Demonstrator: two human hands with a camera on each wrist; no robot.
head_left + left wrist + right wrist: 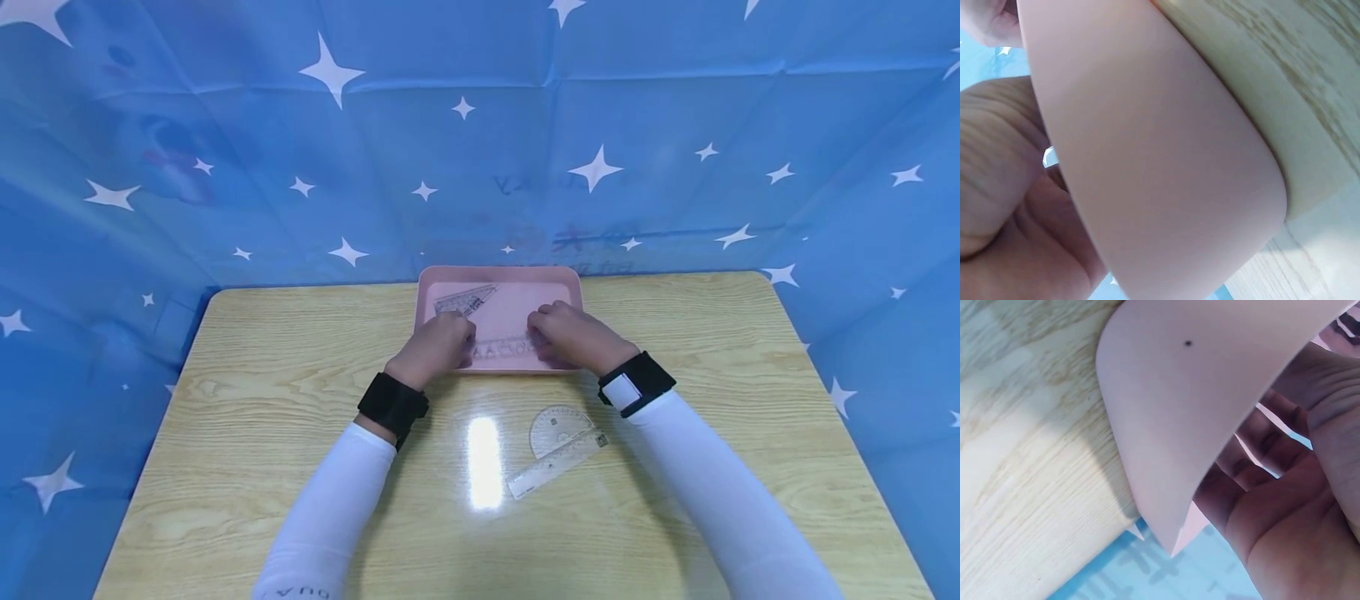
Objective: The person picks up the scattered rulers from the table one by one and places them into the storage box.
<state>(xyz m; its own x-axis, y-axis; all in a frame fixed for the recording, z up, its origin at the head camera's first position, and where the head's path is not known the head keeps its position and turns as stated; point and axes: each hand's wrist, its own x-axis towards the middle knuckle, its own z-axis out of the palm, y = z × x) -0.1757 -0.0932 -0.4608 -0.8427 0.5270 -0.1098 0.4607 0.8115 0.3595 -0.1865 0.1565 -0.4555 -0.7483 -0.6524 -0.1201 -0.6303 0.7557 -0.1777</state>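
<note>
A pink tray [498, 302] stands at the table's back edge, and both hands reach into it. A clear ruler with a wavy cut-out pattern [501, 347] lies along its near side. My left hand [442, 343] grips the ruler's left end with curled fingers; my right hand [567, 335] holds the right end. Behind the left hand is a clear set square [463, 300], partly covered by it. In the left wrist view the tray's outer wall [1160, 150] hides the fingertips. The right wrist view shows the right fingers [1260, 440] bent behind the wall, their tips hidden.
On the wooden table [285, 433], in front of the tray, lie a clear protractor [555, 427] and a clear straight ruler [551, 467] that touch or overlap. A blue cloth with white stars [487, 167] hangs behind the table and at both sides.
</note>
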